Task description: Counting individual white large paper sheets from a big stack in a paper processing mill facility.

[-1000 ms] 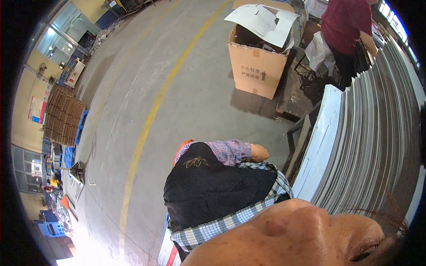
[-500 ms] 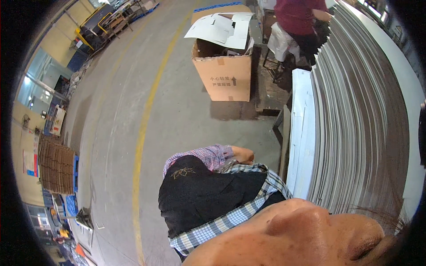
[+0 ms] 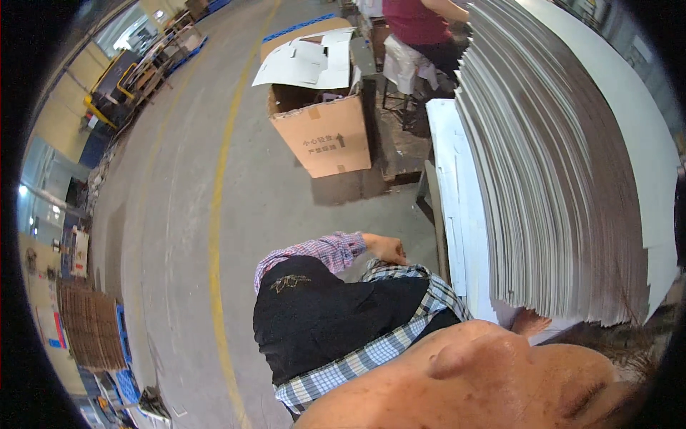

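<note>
My left hand (image 3: 387,249), below a checked sleeve, hangs in front of my dark apron with its fingers curled in. I see nothing in its grasp. A tall stack of thin sheets (image 3: 547,179), with white and grey-brown edges, rises at my right. My right hand (image 3: 530,323) is at the near end of this stack, against or just under its edge. Most of that hand is hidden by the stack and by my own face, so its grip does not show. White sheets (image 3: 461,207) lie flat along the left side of the stack.
An open cardboard box (image 3: 325,136) with white cut sheets (image 3: 304,63) on top stands ahead on the floor. Beyond it, a person in a maroon top (image 3: 418,21) is beside the stack. Brown cardboard (image 3: 89,322) is piled far left, past a yellow floor line (image 3: 216,229).
My view has turned, so the box, the other person and the stack sit further left. The stack's near end and my right hand have come into view. My left hand's fingers show more.
</note>
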Demonstrator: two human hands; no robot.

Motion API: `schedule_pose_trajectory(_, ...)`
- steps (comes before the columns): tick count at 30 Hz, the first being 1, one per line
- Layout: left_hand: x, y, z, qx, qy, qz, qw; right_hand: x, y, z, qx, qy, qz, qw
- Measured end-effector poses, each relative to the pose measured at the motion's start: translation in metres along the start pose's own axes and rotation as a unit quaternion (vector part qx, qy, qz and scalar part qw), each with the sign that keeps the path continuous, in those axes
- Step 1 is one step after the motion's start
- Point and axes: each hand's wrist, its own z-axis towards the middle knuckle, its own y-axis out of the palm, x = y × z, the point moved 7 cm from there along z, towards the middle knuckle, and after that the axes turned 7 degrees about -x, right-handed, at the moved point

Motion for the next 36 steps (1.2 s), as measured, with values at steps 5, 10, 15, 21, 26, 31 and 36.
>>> schedule_pose_trajectory(5,-0.006,0.001,-0.005,-0.025,0.009,-0.072,0.997,-0.063,-0.028,0.003,0.093,-0.156,0.046,0.982)
schedule_pose_trajectory(10,-0.006,-0.003,0.025,0.016,0.123,-0.056,0.991,-0.05,-0.01,0.003,0.099,-0.094,0.072,0.988)
schedule_pose_trajectory(15,0.029,-0.033,-0.016,-0.067,0.072,0.068,0.993,-0.089,-0.066,0.002,0.097,-0.046,0.071,0.992)
schedule_pose_trajectory(21,0.282,-0.083,-0.134,0.171,0.312,0.429,0.83,-0.106,-0.096,0.0,0.093,-0.021,0.101,0.99)
schedule_pose_trajectory(26,0.442,-0.03,-0.256,0.366,0.599,0.483,0.524,-0.102,-0.096,-0.003,0.1,-0.018,0.121,0.987)
schedule_pose_trajectory(31,0.508,0.002,-0.232,0.366,0.637,0.568,0.371,-0.108,-0.098,-0.001,0.115,-0.021,0.126,0.985)
schedule_pose_trajectory(36,0.531,0.0,-0.203,0.339,0.645,0.587,0.354,-0.108,-0.099,0.0,0.124,-0.023,0.134,0.983)
